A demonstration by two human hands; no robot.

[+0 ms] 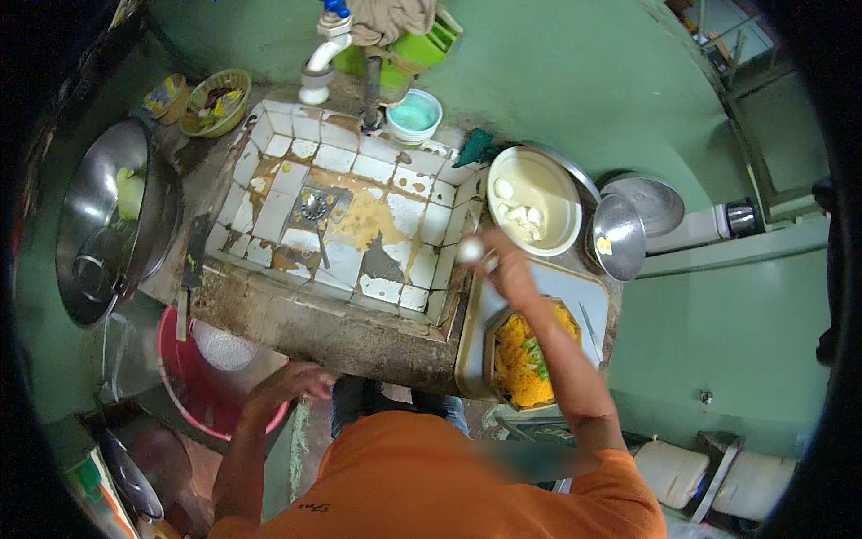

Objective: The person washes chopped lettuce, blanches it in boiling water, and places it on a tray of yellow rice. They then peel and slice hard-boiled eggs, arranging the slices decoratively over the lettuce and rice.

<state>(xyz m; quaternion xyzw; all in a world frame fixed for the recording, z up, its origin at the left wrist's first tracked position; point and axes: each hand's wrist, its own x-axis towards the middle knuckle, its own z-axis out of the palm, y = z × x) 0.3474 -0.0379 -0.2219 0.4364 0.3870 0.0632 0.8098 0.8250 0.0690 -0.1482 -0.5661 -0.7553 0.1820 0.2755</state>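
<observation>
My right hand (507, 268) is closed around a white egg (470, 250), held over the sink's right edge. Just beyond it, a cream basin (496, 171) holds several white, egg-like pieces (519, 216). Beneath my right forearm, a grey tray (476, 346) carries an angular dish of yellow rice-like food (516, 359) topped with green bits. A thin knife (591, 331) lies on the tray's right side. My left hand (301, 382) hangs low before the counter, beside a red tub (171, 359); its fingers are loosely stretched and hold nothing.
The worn, white-tiled sink (386, 175) contains a metal ladle (314, 211). A white tap (323, 58) reaches over its far side. A big steel bowl (76, 225) and a long knife (191, 260) are at left. Metal bowls (620, 238) stand at right.
</observation>
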